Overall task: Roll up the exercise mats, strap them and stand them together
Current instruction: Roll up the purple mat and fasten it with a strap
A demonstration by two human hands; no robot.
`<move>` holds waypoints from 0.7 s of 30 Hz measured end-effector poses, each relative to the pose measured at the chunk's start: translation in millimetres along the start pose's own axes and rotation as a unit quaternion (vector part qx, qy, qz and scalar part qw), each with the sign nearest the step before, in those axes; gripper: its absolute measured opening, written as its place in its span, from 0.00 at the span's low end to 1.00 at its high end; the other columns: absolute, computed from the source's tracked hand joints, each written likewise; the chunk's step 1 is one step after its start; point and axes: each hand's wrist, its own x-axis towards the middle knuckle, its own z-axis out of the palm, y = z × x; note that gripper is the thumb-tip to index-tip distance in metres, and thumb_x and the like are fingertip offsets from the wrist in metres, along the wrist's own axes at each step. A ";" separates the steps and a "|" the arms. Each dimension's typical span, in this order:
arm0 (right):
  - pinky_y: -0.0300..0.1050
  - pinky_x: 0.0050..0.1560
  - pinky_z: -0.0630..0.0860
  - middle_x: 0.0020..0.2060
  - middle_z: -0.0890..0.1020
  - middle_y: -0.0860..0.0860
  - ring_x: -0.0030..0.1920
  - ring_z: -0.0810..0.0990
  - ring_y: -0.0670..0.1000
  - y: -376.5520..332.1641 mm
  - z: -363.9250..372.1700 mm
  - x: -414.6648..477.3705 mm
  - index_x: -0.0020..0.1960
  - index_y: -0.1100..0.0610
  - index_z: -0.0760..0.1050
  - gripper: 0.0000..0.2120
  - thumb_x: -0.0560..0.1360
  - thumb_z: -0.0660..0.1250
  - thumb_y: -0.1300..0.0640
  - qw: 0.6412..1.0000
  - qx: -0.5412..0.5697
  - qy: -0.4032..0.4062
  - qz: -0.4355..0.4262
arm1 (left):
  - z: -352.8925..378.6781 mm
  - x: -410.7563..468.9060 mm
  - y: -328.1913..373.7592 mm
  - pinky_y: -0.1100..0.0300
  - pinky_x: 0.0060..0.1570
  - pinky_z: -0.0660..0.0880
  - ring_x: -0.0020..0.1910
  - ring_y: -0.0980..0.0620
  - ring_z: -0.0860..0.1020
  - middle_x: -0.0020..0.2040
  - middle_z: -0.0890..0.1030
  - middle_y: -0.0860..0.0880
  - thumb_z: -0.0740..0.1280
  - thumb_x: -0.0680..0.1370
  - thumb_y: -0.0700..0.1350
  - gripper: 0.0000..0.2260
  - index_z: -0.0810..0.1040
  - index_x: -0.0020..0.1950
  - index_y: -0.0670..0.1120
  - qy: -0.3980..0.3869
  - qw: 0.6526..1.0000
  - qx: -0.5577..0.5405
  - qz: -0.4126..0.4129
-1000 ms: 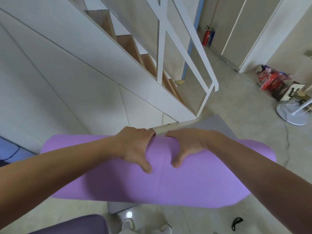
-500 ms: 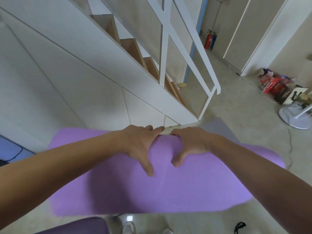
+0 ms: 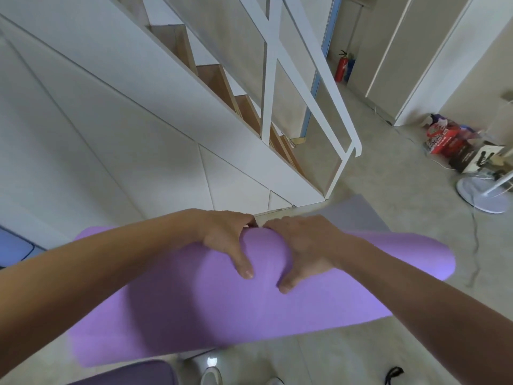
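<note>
Head view: left grip (image 3: 225,240) and right grip (image 3: 304,252) curled side by side round the purple mat (image 3: 194,315), fingers over its top, thumbs pressing at 6 o'clock, probably to keep the roll tight. Mat ran 8 to 3 o'clock beneath both grips; grey mat (image 3: 354,215) lay just beyond at 12 o'clock.

Plain lilac-purple exercise mat (image 3: 194,315) right across the middle, one flat colour with no print. Behind it lies a pale grey mat (image 3: 358,215). Stair panelling (image 3: 111,120) is white and so is the railing (image 3: 326,79) — the treads (image 3: 213,79) are warm wood-brown. Far back there's a red fire extinguisher (image 3: 341,69) beside a light blue strip (image 3: 316,87). Red printed box (image 3: 441,143), white fan base (image 3: 480,195) and black strap (image 3: 394,375), all on a beige floor (image 3: 388,176).
</note>
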 end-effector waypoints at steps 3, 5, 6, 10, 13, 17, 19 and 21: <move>0.47 0.54 0.75 0.53 0.79 0.40 0.53 0.78 0.49 9.8 -8.1 5.4 0.67 0.40 0.64 0.46 0.53 0.76 0.32 0.998 0.061 0.004 0.024 | -0.8 0.2 3.6 0.50 0.64 0.72 0.65 0.52 0.73 0.68 0.70 0.58 0.80 0.54 0.65 0.59 0.49 0.77 0.61 0.037 0.986 0.159 0.019; 0.47 0.56 0.75 0.53 0.79 0.40 0.53 0.78 0.48 18.8 -10.4 10.3 0.65 0.38 0.67 0.44 0.52 0.76 0.32 0.991 0.128 -0.003 0.042 | 3.6 1.4 2.8 0.50 0.63 0.71 0.62 0.49 0.73 0.67 0.69 0.54 0.78 0.53 0.69 0.64 0.41 0.78 0.58 0.113 0.946 0.302 0.042; 0.48 0.57 0.75 0.53 0.79 0.39 0.54 0.78 0.47 23.0 -10.4 12.4 0.64 0.38 0.68 0.43 0.51 0.76 0.32 0.985 0.163 -0.009 0.047 | 6.2 2.4 2.7 0.50 0.63 0.69 0.61 0.48 0.73 0.66 0.69 0.52 0.77 0.53 0.70 0.66 0.39 0.78 0.57 0.147 0.923 0.352 0.057; 0.52 0.56 0.78 0.51 0.80 0.39 0.51 0.80 0.46 29.7 -5.5 17.0 0.58 0.40 0.72 0.36 0.53 0.78 0.37 0.964 0.259 -0.012 0.065 | 13.3 4.1 2.5 0.45 0.65 0.64 0.63 0.45 0.71 0.71 0.65 0.49 0.77 0.56 0.67 0.66 0.36 0.78 0.52 0.220 0.861 0.452 0.075; 0.51 0.54 0.78 0.48 0.81 0.41 0.49 0.80 0.46 30.9 -7.1 17.7 0.57 0.42 0.72 0.35 0.53 0.78 0.36 0.961 0.262 0.020 0.087 | 16.5 9.8 -4.4 0.46 0.60 0.66 0.63 0.43 0.71 0.70 0.67 0.45 0.77 0.59 0.59 0.58 0.47 0.79 0.48 0.321 0.812 0.476 0.105; 0.46 0.51 0.76 0.49 0.79 0.40 0.49 0.78 0.47 32.0 -16.3 19.4 0.60 0.43 0.68 0.39 0.54 0.76 0.31 0.960 0.234 0.080 0.130 | 12.0 26.2 -19.7 0.38 0.60 0.68 0.67 0.34 0.69 0.70 0.70 0.38 0.79 0.52 0.50 0.53 0.64 0.76 0.45 0.453 0.771 0.435 0.105; 0.49 0.54 0.77 0.51 0.79 0.41 0.51 0.79 0.49 30.9 -22.1 22.2 0.64 0.45 0.67 0.44 0.53 0.75 0.28 0.953 0.229 0.121 0.159 | 8.1 34.7 -23.3 0.36 0.59 0.70 0.70 0.32 0.67 0.72 0.68 0.36 0.82 0.51 0.49 0.53 0.66 0.74 0.45 0.512 0.763 0.390 0.057; 0.52 0.56 0.76 0.55 0.78 0.43 0.54 0.79 0.51 29.8 -27.8 25.1 0.68 0.47 0.65 0.50 0.53 0.74 0.26 0.943 0.230 0.156 0.183 | 1.9 41.8 -25.3 0.36 0.56 0.74 0.71 0.31 0.66 0.74 0.64 0.34 0.84 0.52 0.50 0.55 0.64 0.76 0.44 0.553 0.782 0.287 -0.001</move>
